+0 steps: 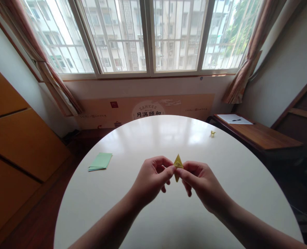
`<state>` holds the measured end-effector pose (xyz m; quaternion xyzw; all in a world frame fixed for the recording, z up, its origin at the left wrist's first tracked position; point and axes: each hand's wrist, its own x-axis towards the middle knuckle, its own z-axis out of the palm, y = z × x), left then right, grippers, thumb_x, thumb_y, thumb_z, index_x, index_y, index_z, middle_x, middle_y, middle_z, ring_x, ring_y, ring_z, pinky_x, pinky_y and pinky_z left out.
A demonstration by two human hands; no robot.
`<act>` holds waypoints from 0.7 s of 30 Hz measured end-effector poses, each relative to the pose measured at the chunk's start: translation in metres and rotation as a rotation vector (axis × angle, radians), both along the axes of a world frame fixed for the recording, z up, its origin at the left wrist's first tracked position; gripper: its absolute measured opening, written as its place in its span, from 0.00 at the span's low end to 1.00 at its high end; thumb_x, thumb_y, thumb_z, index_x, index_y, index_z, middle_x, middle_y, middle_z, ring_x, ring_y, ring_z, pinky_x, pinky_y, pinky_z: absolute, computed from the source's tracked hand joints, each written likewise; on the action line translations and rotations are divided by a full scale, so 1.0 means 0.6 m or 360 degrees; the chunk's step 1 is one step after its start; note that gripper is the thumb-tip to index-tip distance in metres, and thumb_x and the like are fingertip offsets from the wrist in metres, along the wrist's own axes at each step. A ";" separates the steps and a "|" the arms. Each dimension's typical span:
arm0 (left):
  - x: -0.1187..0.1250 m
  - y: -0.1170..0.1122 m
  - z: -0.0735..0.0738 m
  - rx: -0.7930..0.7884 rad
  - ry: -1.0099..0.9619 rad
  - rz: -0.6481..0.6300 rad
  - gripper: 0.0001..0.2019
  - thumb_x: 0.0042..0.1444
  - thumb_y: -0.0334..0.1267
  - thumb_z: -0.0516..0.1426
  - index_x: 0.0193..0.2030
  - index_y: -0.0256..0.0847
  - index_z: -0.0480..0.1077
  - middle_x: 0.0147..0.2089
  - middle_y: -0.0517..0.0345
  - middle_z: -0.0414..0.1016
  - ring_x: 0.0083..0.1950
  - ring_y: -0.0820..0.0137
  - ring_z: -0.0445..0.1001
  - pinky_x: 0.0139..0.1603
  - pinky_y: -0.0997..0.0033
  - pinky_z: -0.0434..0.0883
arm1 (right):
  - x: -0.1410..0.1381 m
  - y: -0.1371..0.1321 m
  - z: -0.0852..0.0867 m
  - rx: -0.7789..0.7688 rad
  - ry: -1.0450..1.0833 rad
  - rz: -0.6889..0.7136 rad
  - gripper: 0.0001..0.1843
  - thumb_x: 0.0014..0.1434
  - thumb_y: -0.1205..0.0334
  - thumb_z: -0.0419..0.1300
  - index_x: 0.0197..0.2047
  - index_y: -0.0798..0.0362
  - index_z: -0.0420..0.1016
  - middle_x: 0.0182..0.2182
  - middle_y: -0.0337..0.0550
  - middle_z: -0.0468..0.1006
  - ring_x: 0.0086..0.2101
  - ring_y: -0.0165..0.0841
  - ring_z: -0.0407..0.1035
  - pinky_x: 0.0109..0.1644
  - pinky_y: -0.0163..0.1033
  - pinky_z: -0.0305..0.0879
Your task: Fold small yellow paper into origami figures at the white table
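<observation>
Between my two hands is a folded yellow paper point(178, 160), diamond-shaped with one point up and one down. My left hand point(155, 174) pinches its left side between thumb and fingers. On the opposite side, my right hand point(201, 180) is closed on the same paper, its thumb lying near the middle. Both thumbs cover part of the folds. The paper is held above the white round table point(153, 221).
A stack of green paper sheets point(100, 161) lies at the table's left. Near the far right edge stands a small yellow folded paper figure point(212, 133). Beyond, a wooden surface point(270, 135) bears a white sheet point(233, 119) with a dark object on it.
</observation>
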<state>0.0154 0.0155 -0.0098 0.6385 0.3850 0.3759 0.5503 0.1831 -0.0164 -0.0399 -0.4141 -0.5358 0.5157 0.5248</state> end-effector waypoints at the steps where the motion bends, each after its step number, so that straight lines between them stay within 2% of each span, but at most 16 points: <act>1: 0.000 0.000 0.000 0.0005 0.0015 0.0017 0.10 0.54 0.40 0.61 0.30 0.34 0.72 0.20 0.62 0.68 0.21 0.76 0.65 0.15 0.81 0.65 | 0.000 0.000 0.000 -0.0010 -0.0004 0.0006 0.18 0.60 0.50 0.65 0.27 0.56 0.76 0.16 0.34 0.65 0.17 0.24 0.59 0.18 0.29 0.57; 7: 0.002 -0.005 -0.002 0.0113 0.0024 0.0133 0.10 0.55 0.38 0.60 0.26 0.35 0.68 0.20 0.64 0.66 0.19 0.79 0.61 0.16 0.81 0.63 | -0.004 0.003 0.002 -0.0074 -0.0021 0.0047 0.19 0.58 0.48 0.65 0.28 0.56 0.77 0.17 0.35 0.66 0.19 0.25 0.59 0.19 0.29 0.59; 12: 0.002 -0.004 -0.003 0.0168 0.0006 0.0117 0.10 0.55 0.38 0.60 0.26 0.35 0.70 0.21 0.62 0.68 0.20 0.79 0.62 0.17 0.81 0.64 | -0.003 0.004 0.003 -0.0029 -0.0014 0.0047 0.18 0.58 0.48 0.66 0.29 0.56 0.76 0.18 0.35 0.67 0.19 0.26 0.61 0.20 0.30 0.60; 17: -0.001 0.004 -0.006 0.0081 0.0028 0.0006 0.12 0.56 0.44 0.62 0.34 0.34 0.75 0.25 0.57 0.73 0.24 0.75 0.67 0.16 0.80 0.66 | 0.005 0.006 0.001 -0.0017 0.0047 0.0031 0.16 0.59 0.52 0.66 0.27 0.56 0.75 0.17 0.35 0.67 0.20 0.26 0.61 0.21 0.31 0.58; 19: -0.003 0.005 -0.005 0.0167 0.0017 0.0072 0.12 0.55 0.43 0.63 0.38 0.35 0.75 0.30 0.55 0.76 0.27 0.72 0.70 0.17 0.80 0.68 | 0.006 0.006 0.002 -0.0026 0.0028 0.0032 0.16 0.59 0.53 0.65 0.27 0.56 0.76 0.17 0.36 0.68 0.20 0.27 0.61 0.21 0.31 0.58; 21: -0.006 0.004 -0.004 0.0360 0.0011 0.0173 0.10 0.55 0.40 0.63 0.40 0.37 0.74 0.35 0.54 0.77 0.30 0.71 0.72 0.19 0.79 0.70 | 0.007 0.004 0.005 -0.0015 -0.0032 0.0015 0.16 0.60 0.52 0.65 0.28 0.56 0.76 0.18 0.36 0.68 0.20 0.27 0.61 0.22 0.32 0.59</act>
